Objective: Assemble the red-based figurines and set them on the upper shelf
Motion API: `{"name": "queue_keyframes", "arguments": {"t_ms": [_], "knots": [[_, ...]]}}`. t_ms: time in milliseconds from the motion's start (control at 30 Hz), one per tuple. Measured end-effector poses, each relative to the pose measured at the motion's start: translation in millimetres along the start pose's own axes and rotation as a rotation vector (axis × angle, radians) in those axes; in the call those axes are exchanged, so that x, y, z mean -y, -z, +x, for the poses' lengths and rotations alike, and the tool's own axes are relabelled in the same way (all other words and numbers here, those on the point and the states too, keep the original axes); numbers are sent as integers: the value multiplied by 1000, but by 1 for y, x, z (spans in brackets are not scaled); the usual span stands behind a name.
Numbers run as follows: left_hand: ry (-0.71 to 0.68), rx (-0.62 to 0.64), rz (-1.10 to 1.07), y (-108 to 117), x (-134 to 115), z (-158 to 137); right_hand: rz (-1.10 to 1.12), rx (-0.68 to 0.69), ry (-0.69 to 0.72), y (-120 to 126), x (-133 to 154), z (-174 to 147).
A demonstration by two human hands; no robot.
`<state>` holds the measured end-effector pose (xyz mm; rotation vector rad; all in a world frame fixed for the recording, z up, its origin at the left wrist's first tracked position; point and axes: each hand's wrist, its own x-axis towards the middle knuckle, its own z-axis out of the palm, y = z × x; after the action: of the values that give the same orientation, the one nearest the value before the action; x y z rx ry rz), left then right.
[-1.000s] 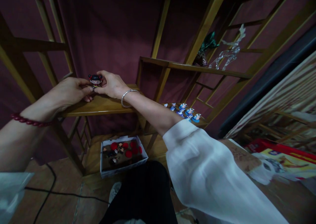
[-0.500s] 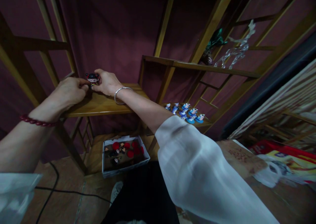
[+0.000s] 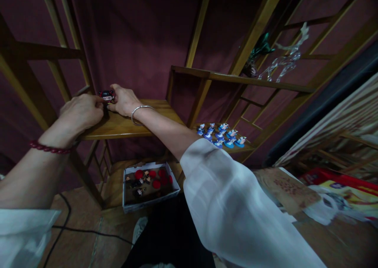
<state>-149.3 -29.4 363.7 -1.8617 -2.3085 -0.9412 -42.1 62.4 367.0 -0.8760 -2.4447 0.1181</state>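
A small figurine (image 3: pixel 107 96) with black hair buns and a pale face is between my two hands, low over the left end of a wooden shelf (image 3: pixel 130 130). My right hand (image 3: pixel 124 99) grips its right side with thumb and fingers. From the left, my left hand (image 3: pixel 82 112) has its bent fingertips against the figurine. Its lower part is hidden behind my fingers, so I cannot tell whether its base rests on the wood. Below, a white-edged box (image 3: pixel 150 205) holds more small figurines and red round pieces.
On a lower shelf to the right stand several blue and white figurines (image 3: pixel 220 134). A clear deer ornament (image 3: pixel 286 61) and a green-topped ornament (image 3: pixel 261 49) occupy the upper right shelf. Wooden posts frame the left side (image 3: pixel 38 98). A black cable (image 3: pixel 88 231) crosses the floor.
Both hands and the figurine have shifted slightly, with the figurine a little lower and further left. My right forearm has moved left. Both hands keep touching it.
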Motion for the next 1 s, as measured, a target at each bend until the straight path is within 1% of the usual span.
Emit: {"name": "queue_keyframes", "arguments": {"t_ms": [100,300,400,567,667,867,1000], "knots": [[-8,2,12,1,-2,-1,19,7,-8,1,1,-1],[50,41,273,0,-8,1,117,-27,-22,-4,-3,-1],[40,35,317,-2,-8,2,141,-34,-17,-5,-4,-1],[34,-2,335,-3,-6,2,66,7,-34,-3,0,-5],[49,-15,329,-6,-5,3,59,15,-39,-2,1,-5],[54,-98,218,-12,-2,6,37,38,-40,0,2,-7],[65,-84,272,-11,-2,6,5,64,-45,2,3,-9]]}}
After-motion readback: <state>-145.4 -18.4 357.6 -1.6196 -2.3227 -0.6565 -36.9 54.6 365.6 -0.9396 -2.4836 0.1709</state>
